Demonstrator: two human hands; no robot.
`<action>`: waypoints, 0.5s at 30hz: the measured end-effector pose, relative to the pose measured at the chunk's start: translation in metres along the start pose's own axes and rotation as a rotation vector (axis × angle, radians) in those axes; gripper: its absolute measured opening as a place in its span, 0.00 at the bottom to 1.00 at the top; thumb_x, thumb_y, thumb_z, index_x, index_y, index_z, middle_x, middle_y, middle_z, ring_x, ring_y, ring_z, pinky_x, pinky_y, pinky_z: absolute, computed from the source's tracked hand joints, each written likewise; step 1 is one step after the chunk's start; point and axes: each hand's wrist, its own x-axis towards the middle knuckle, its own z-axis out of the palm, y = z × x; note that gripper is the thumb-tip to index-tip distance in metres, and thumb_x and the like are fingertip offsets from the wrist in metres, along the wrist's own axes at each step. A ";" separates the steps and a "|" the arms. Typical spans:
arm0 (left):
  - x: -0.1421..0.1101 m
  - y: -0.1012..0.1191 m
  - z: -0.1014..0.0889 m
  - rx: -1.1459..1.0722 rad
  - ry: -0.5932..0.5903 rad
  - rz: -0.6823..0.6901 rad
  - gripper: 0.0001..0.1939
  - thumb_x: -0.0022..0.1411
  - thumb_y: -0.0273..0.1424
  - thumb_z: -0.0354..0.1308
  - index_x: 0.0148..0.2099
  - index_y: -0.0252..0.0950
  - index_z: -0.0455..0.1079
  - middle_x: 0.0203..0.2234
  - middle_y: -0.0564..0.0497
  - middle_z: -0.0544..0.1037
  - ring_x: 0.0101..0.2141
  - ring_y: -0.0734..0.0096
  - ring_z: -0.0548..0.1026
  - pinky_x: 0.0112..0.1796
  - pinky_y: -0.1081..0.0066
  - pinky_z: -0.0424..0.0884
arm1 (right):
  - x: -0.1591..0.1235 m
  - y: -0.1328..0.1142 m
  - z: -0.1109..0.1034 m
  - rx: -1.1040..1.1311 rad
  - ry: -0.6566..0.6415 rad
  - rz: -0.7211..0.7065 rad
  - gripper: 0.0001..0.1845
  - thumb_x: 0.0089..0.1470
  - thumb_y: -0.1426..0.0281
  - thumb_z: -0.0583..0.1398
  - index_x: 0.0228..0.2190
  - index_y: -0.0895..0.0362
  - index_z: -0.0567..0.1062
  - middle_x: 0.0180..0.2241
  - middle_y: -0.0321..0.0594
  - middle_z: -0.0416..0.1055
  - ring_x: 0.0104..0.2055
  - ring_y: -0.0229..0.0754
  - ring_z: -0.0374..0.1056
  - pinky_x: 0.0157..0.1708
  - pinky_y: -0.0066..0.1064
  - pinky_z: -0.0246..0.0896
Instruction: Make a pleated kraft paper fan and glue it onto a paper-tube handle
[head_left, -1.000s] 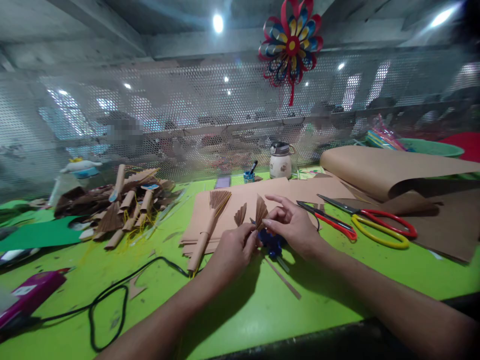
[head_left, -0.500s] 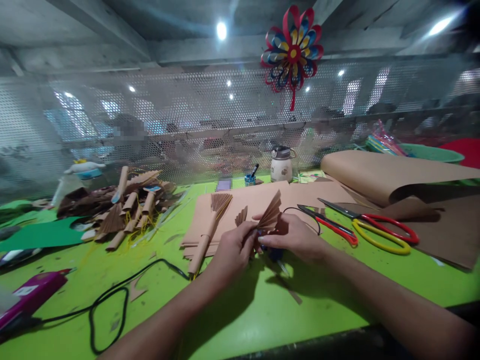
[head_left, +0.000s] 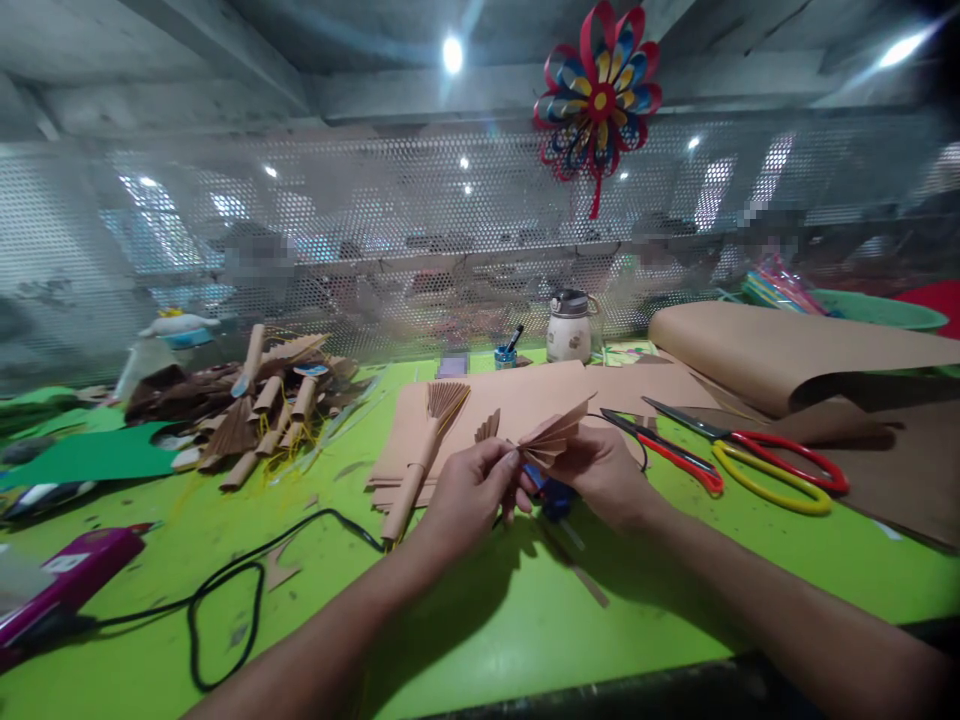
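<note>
A pleated brown paper fan [head_left: 553,436] is spread between my two hands above the green table. My left hand [head_left: 474,490] pinches its narrow end between thumb and fingers. On the fan's right side, my right hand [head_left: 606,470] is closed, its fingers partly hidden behind the paper. Just beyond my left fingers shows a smaller pleated piece [head_left: 487,426]. A dark blue object [head_left: 553,496] lies below my right hand, partly covered, its kind unclear. To the left, a rolled paper handle with a fan top [head_left: 424,450] rests on stacked brown sheets [head_left: 517,385].
At right lie a red utility knife [head_left: 682,460] and large scissors [head_left: 772,465], near a curled brown paper roll [head_left: 750,345]. Paper rolls with yellow string [head_left: 277,405] pile at left. A purple glue gun [head_left: 75,585] trails a black cord [head_left: 225,575]. A white bottle [head_left: 568,330] stands behind.
The pleated fan has tilted from upright down to the right and spread wider. My right hand has moved behind its right side, while my left keeps pinching the narrow end.
</note>
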 end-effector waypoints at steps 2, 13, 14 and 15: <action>0.000 0.001 0.000 0.019 0.001 0.001 0.13 0.62 0.36 0.50 0.31 0.32 0.65 0.21 0.51 0.72 0.19 0.76 0.69 0.20 0.75 0.65 | 0.000 0.002 -0.001 -0.006 -0.028 -0.018 0.08 0.47 0.70 0.66 0.33 0.56 0.80 0.24 0.37 0.72 0.25 0.40 0.68 0.30 0.38 0.67; -0.001 -0.005 0.000 0.146 0.058 0.029 0.14 0.63 0.37 0.48 0.30 0.34 0.65 0.21 0.51 0.73 0.18 0.77 0.69 0.20 0.76 0.62 | -0.001 0.011 -0.002 -0.075 0.077 -0.056 0.07 0.45 0.71 0.67 0.31 0.55 0.80 0.29 0.39 0.74 0.29 0.41 0.70 0.34 0.40 0.68; 0.000 -0.005 0.001 0.143 0.062 0.016 0.13 0.63 0.37 0.48 0.30 0.34 0.64 0.21 0.51 0.74 0.18 0.77 0.69 0.19 0.77 0.61 | -0.001 0.012 -0.003 -0.102 0.086 -0.053 0.06 0.45 0.71 0.67 0.31 0.55 0.79 0.30 0.40 0.74 0.30 0.41 0.70 0.36 0.40 0.68; 0.000 -0.005 0.001 0.130 0.066 0.003 0.13 0.62 0.37 0.49 0.30 0.34 0.64 0.21 0.51 0.74 0.18 0.77 0.69 0.19 0.78 0.60 | -0.001 0.012 -0.003 -0.136 0.091 -0.057 0.06 0.46 0.71 0.66 0.31 0.55 0.79 0.31 0.40 0.74 0.32 0.42 0.70 0.37 0.40 0.68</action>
